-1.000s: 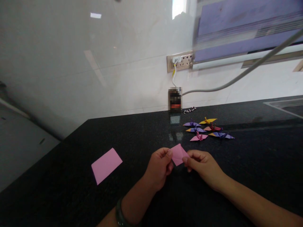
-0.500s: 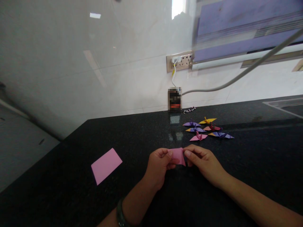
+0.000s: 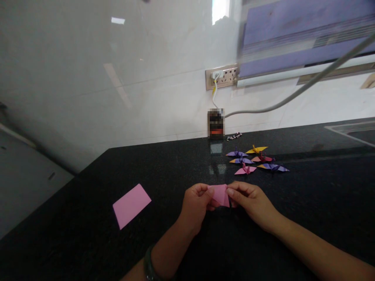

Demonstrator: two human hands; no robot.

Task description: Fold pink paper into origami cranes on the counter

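Note:
Between my hands is a small folded piece of pink paper [image 3: 220, 194], held just above the dark countertop. My left hand [image 3: 197, 203] pinches its left side, thumb on top and fingers beneath. At the right edge, the thumb and forefinger of my right hand [image 3: 252, 201] close on the paper's upper corner. Part of the paper is hidden under my left thumb and fingers. A larger pink sheet [image 3: 131, 206] lies flat on the counter to the left, apart from my hands. Beyond my hands sit several folded paper cranes, among them a pink crane [image 3: 245, 169] and a yellow crane [image 3: 256, 150].
The black countertop [image 3: 88, 234] meets a pale tiled wall [image 3: 161, 97]. A blurred dark box [image 3: 216, 125] stands against the wall with a grey cable [image 3: 272, 108] running off right. A black-and-white beaded strip [image 3: 234, 136] lies beside it. A socket panel [image 3: 230, 75] is above.
The right part of the pink paper looks flatter and more spread, with a diagonal crease showing. My right fingers have shifted slightly down along its edge. The left hand stays put.

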